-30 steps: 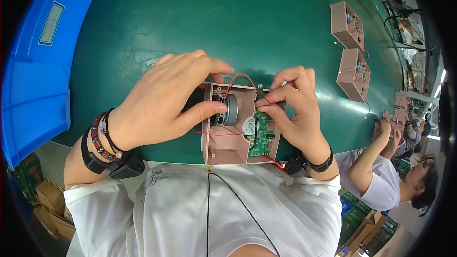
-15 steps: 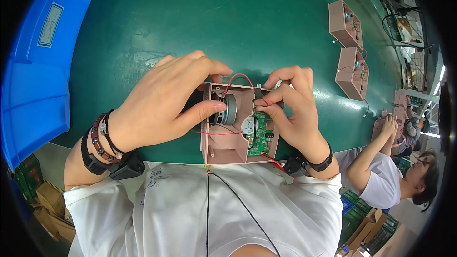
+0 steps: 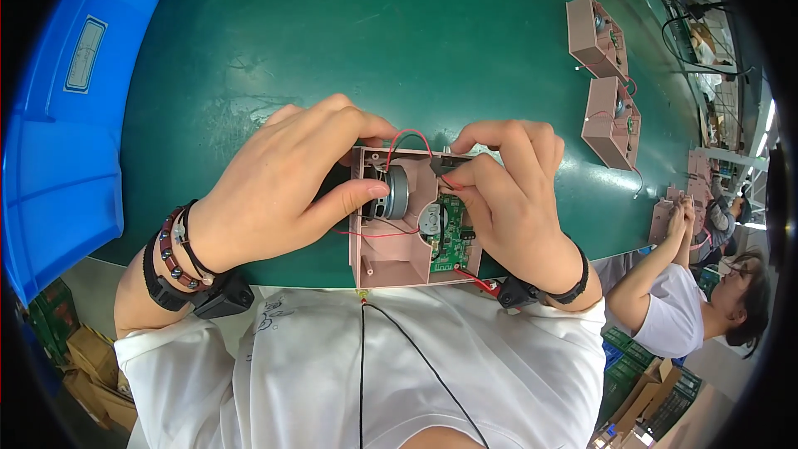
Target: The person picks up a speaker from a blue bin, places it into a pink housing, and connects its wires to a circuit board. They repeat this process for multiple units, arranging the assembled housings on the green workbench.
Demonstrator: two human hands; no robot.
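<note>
An open pink plastic speaker box (image 3: 391,270) lies at the table's front edge. My left hand (image 3: 291,175) grips its left wall, the thumb inside against the round speaker (image 3: 397,191) and the fingers beyond the far wall. Inside the right compartment is a green circuit board (image 3: 449,241), beside a round silvery part (image 3: 431,220). My right hand (image 3: 507,179) reaches into the far right corner, thumb and forefinger pinched on a red wire (image 3: 449,182) by a black piece (image 3: 449,165). Its other fingers curl over the far wall; the fingertips are partly hidden. Another red wire (image 3: 407,132) arches from the speaker.
Two similar pink boxes (image 3: 597,37) with wires stand at the far right of the green table (image 3: 374,41). A blue bin (image 3: 62,158) fills the left side. On the right, a co-worker's hands (image 3: 683,218) work near more pink parts (image 3: 698,168).
My right hand has turned, its knuckles moving right and its fingertips pressing deeper into the box's corner. The red wire's arch sits slightly lower. My left hand keeps its hold.
</note>
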